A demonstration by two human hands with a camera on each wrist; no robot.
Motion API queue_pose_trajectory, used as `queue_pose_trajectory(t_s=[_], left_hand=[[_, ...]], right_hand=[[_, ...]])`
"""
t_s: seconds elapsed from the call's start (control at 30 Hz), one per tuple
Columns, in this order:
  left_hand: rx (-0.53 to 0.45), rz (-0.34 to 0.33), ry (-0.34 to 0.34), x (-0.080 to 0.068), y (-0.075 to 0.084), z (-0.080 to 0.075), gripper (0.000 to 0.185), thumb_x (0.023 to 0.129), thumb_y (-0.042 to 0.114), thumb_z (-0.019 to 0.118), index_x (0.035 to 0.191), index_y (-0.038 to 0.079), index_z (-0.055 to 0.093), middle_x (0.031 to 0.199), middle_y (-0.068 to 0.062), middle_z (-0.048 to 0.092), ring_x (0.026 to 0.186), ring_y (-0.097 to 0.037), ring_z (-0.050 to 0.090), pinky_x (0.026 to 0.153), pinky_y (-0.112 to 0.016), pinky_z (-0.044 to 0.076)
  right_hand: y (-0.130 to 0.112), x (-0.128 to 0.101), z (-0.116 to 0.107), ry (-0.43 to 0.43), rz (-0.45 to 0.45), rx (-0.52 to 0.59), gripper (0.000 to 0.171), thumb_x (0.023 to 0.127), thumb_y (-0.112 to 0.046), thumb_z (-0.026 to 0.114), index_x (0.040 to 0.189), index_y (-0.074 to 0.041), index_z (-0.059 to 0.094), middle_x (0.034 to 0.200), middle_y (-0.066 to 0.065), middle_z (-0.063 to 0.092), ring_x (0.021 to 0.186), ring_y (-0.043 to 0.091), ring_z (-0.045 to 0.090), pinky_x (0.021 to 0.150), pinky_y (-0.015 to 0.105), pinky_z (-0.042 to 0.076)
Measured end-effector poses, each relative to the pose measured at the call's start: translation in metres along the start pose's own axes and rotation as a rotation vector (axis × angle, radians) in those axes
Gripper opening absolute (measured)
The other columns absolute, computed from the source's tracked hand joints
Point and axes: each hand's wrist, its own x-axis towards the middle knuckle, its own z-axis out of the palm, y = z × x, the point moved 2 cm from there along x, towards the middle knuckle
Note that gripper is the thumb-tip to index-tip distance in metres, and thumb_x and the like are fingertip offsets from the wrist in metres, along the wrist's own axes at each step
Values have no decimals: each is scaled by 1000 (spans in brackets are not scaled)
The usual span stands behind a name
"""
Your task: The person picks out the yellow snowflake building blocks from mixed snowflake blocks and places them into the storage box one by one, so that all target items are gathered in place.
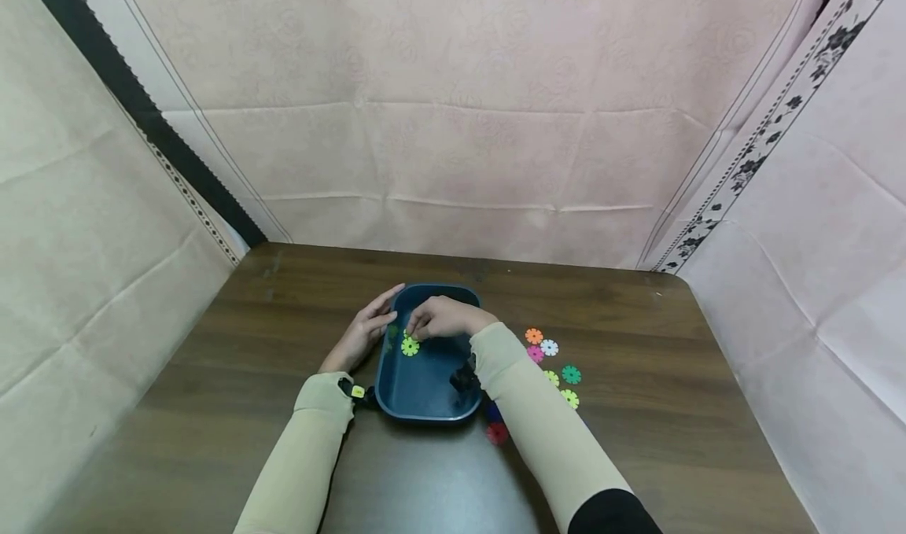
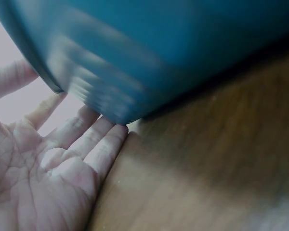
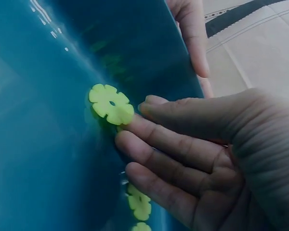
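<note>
A blue rectangular tray (image 1: 425,396) lies on the brown table, its short side toward me. My left hand (image 1: 370,325) is at its left side, fingers extended; in the left wrist view several fingertips touch the outer wall (image 2: 120,53) low down. My right hand (image 1: 444,318) reaches inside, by the left wall. In the right wrist view a yellow-green flower-shaped disc (image 3: 111,103) lies at the index fingertip, with the thumb just off its edge. A second yellow-green flower disc (image 3: 139,202) is inside the tray below the other fingers, and part of another shows at the frame's bottom.
Right of the tray, loose flower discs lie on the table (image 1: 637,361): orange (image 1: 534,336), white (image 1: 549,348), pink (image 1: 535,354), green (image 1: 571,374), yellow-green (image 1: 569,399), dark blue (image 1: 494,413) and red (image 1: 497,433). My right forearm passes over part of this group. Pale cloth walls surround the table.
</note>
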Motion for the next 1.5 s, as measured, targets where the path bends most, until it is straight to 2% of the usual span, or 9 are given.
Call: queue_pose_trajectory(t_s=[0.13,0.4,0.53,0.73,0.87,0.93,1.17,1.33,1.5], left_hand=[[7,-4,4,-1,-2,0,57,105,24,52,159,20,33,166,7,18,153,-23,8,119,-58,13],[19,-17,2,1,-3,2,55,106,25,51,158,26,35,166,8,18,153,-24,9,118,-59,16],[14,-12,8,2,-2,3,54,106,22,51,157,26,37,166,6,19,153,-25,10,118,-59,15],[2,4,9,2,0,4,52,106,15,48,156,25,39,165,3,21,152,-26,13,118,-59,17],[4,6,3,1,0,3,53,106,14,48,157,24,38,165,2,23,151,-26,18,117,-59,19],[6,4,9,1,1,3,53,106,15,48,157,24,38,165,3,24,151,-25,19,117,-58,19],[18,6,20,1,1,2,52,106,15,48,157,25,38,165,5,23,152,-23,15,118,-59,16],[19,7,15,0,1,3,52,106,15,48,156,26,39,165,6,23,152,-22,14,118,-59,15],[19,2,23,0,1,3,53,106,15,49,156,26,39,164,8,24,152,-21,14,119,-58,15]], right_hand=[[-1,-4,-3,0,-8,-31,26,100,-18,64,123,-8,72,113,-3,72,103,8,66,91,31,53],[-7,-27,-15,43,-67,-51,33,101,-24,64,128,-7,69,116,-4,71,105,7,66,90,29,53],[-4,-48,-24,109,-105,-12,29,101,-27,64,126,-13,70,119,-4,70,106,7,66,93,31,53],[7,-89,-36,237,-117,50,25,100,-34,65,122,-25,71,118,-14,69,110,5,64,96,34,51],[22,-121,-40,307,-97,98,29,100,-35,65,123,-19,71,115,-12,71,108,8,65,93,35,53],[30,-137,-42,338,-86,129,30,100,-34,65,123,-15,71,115,-7,72,107,12,67,92,37,54],[63,-187,-31,383,-33,291,27,102,-26,62,122,-9,70,117,18,70,108,40,65,89,55,53],[91,-218,-13,429,-36,282,27,103,-22,61,121,-3,69,112,15,72,100,39,67,83,47,56],[116,-248,4,551,-17,374,27,103,-18,60,117,3,68,105,17,73,98,34,70,84,40,57]])
